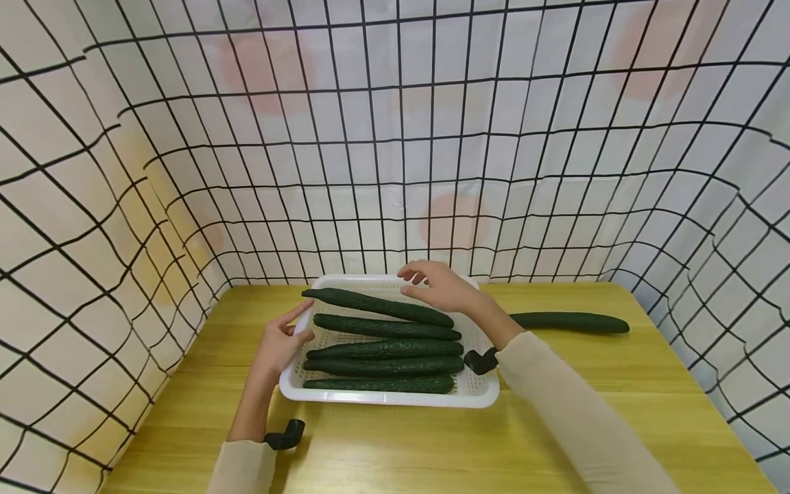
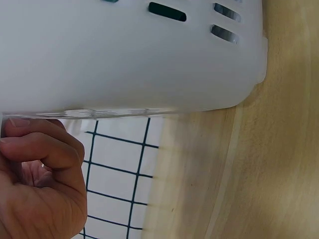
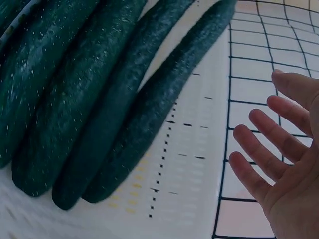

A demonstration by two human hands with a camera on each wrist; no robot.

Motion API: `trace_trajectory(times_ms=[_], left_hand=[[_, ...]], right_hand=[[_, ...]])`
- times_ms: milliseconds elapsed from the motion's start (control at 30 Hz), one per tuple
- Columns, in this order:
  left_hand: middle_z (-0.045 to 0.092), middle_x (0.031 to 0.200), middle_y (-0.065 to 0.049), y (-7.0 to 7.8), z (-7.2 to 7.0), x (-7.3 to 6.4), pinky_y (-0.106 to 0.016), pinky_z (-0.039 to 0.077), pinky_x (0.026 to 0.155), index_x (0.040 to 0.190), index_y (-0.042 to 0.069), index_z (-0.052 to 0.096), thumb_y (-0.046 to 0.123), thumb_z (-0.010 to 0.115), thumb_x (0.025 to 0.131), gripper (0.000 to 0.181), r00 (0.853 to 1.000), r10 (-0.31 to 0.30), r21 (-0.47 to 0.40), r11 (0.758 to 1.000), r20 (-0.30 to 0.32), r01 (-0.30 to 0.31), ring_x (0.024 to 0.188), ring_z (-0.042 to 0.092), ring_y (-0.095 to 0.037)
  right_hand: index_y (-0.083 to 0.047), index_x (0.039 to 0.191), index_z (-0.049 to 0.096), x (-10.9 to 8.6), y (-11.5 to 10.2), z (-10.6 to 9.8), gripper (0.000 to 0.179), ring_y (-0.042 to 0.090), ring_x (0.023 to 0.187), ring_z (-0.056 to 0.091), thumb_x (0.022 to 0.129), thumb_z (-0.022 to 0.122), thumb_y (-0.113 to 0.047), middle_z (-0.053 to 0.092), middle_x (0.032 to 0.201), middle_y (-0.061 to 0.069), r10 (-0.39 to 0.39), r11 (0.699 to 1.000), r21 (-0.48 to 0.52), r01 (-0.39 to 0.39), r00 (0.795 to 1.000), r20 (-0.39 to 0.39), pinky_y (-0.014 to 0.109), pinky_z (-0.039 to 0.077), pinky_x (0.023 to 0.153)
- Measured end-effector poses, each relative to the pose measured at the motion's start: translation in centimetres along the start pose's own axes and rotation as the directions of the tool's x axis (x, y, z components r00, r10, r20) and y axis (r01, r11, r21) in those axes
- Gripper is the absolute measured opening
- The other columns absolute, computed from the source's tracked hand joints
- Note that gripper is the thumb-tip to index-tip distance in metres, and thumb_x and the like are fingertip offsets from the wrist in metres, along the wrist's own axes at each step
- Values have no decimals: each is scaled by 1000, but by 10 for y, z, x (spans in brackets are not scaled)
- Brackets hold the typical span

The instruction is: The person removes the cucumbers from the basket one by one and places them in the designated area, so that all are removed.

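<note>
My left hand [image 1: 279, 348], fingers curled, appears to pinch the left rim of a white rectangular perforated plastic basket [image 1: 389, 398], the contact being partly hidden. Inside, to the right of that grip, five long dark green cucumbers [image 1: 385, 348] lie side by side, the farthest with its tip at the left rim. My right hand [image 1: 441, 287], fingers spread, hangs over the far side, apart from them. Rightmost: a sixth long dark green cucumber [image 1: 569, 322] on the yellowish wooden table [image 1: 382, 446].
</note>
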State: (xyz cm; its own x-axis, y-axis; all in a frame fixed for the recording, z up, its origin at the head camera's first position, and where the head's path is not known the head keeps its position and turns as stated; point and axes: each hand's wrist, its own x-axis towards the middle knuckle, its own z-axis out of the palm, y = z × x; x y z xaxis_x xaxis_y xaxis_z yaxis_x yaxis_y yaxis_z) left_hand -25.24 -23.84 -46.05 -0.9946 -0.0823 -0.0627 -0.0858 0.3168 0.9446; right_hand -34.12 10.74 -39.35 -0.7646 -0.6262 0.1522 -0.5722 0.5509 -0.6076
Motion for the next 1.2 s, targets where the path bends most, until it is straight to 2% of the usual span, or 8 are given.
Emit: trace_trajectory(times_ms=[233,467,667,967,1200], left_hand=[[73,106,-30,-1,2,0,-38,60,65,151,35,53,8,67,91,67,1000,-14,-4,1000,-3,14,77,70,-22],[71,112,-33,-4,3,0,-39,60,64,151,34,54,8,66,91,66,1000,-10,-9,1000,-3,10,77,71,-24],[71,111,-31,-3,5,1,-40,60,64,150,36,55,10,67,90,66,1000,-10,-1,1000,0,10,75,69,-23],[70,114,-33,-4,3,2,-39,59,63,148,36,56,10,67,90,65,1000,0,-6,1000,-11,0,75,69,-23],[69,118,-32,-2,1,1,-37,59,63,150,35,55,10,67,90,66,1000,-12,-4,1000,-16,11,79,70,-25]], right_hand=[[-3,141,58,8,4,15,45,33,124,60,103,62,-27,61,140,15,24,1000,5,-24,998,59,53,49,103],[-3,144,55,11,5,27,49,34,128,58,104,61,-30,59,144,17,73,997,-33,-69,989,128,51,48,106],[-3,146,54,12,11,36,50,34,124,62,104,61,-31,63,138,17,91,993,-91,-77,984,154,49,51,103],[-1,150,50,16,14,45,59,34,130,59,102,64,-31,61,143,18,110,986,-142,-83,974,200,49,49,107],[-6,145,58,19,12,52,58,31,125,57,97,70,-36,59,136,13,109,979,-193,-72,976,188,47,47,107]])
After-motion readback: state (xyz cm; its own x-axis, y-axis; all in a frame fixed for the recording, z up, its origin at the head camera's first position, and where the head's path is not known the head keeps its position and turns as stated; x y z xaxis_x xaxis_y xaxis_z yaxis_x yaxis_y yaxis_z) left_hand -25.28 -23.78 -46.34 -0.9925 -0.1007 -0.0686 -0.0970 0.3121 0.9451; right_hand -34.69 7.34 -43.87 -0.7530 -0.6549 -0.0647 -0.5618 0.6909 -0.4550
